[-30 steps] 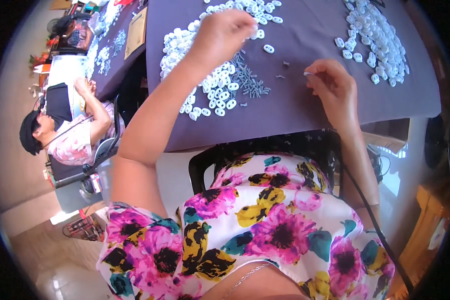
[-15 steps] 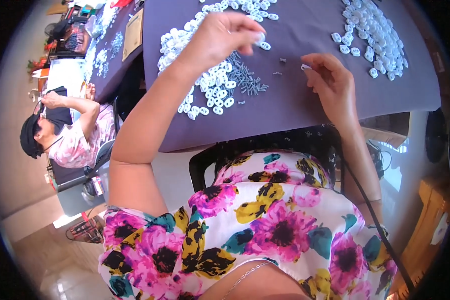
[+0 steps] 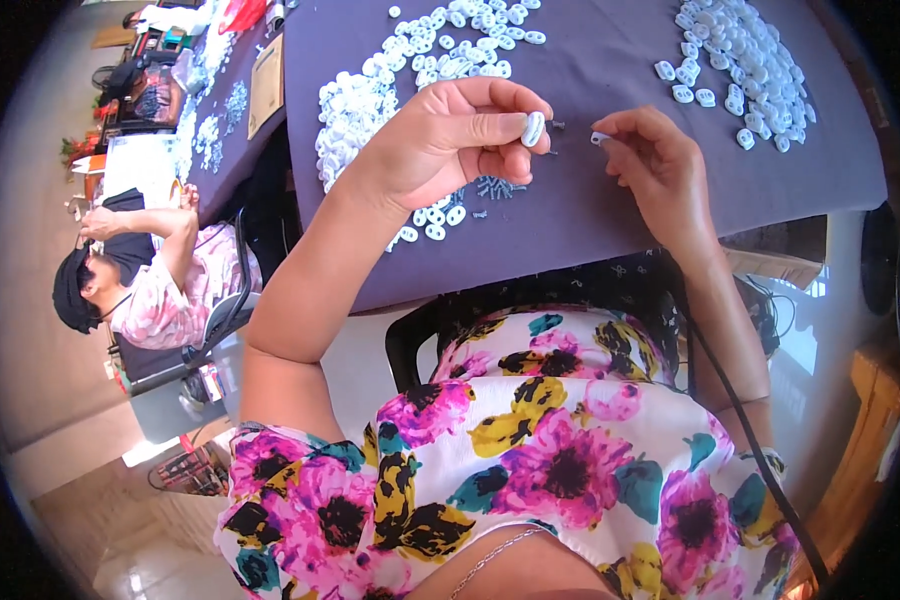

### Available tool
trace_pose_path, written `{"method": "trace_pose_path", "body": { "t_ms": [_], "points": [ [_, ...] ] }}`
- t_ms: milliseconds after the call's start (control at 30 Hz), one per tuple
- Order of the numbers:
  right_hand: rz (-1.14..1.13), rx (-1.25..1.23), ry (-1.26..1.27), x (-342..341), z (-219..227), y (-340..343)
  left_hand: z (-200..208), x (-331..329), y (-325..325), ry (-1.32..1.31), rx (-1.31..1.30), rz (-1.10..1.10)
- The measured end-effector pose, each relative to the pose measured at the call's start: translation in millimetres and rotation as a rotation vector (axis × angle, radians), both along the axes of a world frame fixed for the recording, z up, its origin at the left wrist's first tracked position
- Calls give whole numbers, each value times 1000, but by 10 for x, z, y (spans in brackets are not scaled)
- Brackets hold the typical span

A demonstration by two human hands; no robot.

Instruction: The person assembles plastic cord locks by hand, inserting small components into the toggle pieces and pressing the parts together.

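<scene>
A: L hand [image 3: 470, 138]?
B: Over table [image 3: 600, 55], forearm slanting up-R, fingers pinching white oval pc [image 3: 534, 129].
A: R hand [image 3: 662, 165]?
B: Wrist above table's front edge, fingers curled L, gripping small white pc [image 3: 599, 138].
A: Room?
B: Gap btwn hands; bare cloth [image 3: 770, 185] from R hand to white pile [image 3: 755, 75].

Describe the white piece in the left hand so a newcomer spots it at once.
Find the large dark purple cloth at top centre, then the left hand over it. The target is the white oval piece pinched in that grip. Unlike the piled white pieces on the cloth, it is raised, and looks larger than the white bit in the right hand.
</scene>
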State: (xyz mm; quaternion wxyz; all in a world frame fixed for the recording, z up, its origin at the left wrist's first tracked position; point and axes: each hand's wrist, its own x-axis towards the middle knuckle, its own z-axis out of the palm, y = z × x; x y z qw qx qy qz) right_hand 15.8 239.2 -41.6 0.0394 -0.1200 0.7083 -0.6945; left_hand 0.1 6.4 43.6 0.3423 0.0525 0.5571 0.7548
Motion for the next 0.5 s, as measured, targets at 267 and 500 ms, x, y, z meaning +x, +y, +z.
{"method": "trace_pose_path", "body": {
  "t_ms": [267, 500],
  "points": [
    [22, 9, -6, 14, 34, -28, -45, 18, -72, 917, -668, 361],
    [13, 77, 13, -8, 48, -28, -402, -175, -211, 819, -927, 234]
  ]
}}
